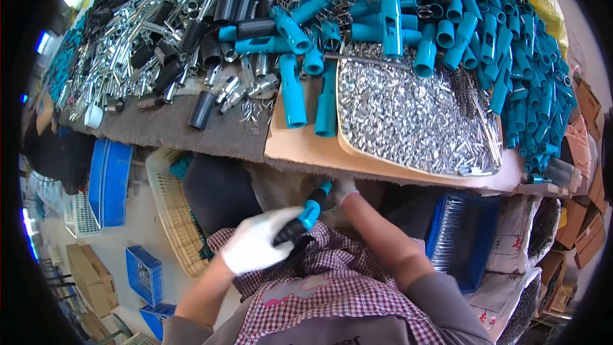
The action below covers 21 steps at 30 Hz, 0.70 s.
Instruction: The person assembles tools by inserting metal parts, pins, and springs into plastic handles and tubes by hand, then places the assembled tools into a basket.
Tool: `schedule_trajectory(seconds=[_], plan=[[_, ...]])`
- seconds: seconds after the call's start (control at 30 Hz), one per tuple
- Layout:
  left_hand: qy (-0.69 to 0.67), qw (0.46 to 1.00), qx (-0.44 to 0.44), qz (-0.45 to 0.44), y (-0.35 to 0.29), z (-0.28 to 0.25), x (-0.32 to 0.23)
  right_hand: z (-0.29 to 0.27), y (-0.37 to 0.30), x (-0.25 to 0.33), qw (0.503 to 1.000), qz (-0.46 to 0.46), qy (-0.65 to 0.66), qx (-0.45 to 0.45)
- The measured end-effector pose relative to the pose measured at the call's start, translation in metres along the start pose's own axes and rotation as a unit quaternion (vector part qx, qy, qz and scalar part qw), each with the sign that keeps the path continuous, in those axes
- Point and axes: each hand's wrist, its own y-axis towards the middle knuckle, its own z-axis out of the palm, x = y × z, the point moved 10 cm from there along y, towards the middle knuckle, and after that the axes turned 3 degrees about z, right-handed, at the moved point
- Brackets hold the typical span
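Observation:
My left hand [258, 243], in a white glove, is closed around the black end of a black-and-teal tubular part [310, 214]. The part lies over my lap, tilted, its far end pointing up toward the table edge. Beside that far end is my right hand [345, 189], also gloved, just under the front edge of the table. Its fingers are mostly hidden and blurred, so their grip does not show. Teal slotted tubes [292, 92] stand on cardboard [297, 144] on the table above my hands.
A tray [408, 169] full of small metal pieces sits at the table's front. Piles of metal rods [128, 57], black sleeves [202, 110] and teal tubes cover the table. Below stand a cream basket [167, 217] at left and a blue bin [476, 243] of metal rods at right.

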Motion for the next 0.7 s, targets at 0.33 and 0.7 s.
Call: schedule_trajectory(seconds=[0.33,0.7], plan=[[0.117,0.992,-0.033,-0.015,0.020,0.065,0.051,0.018,0.005,-0.054,0.569,-0.058,-0.808,0.142],[0.120,0.983,-0.124,-0.060,0.026,0.077,0.070,0.019,0.039,-0.044,0.796,-0.142,-0.581,0.088]])
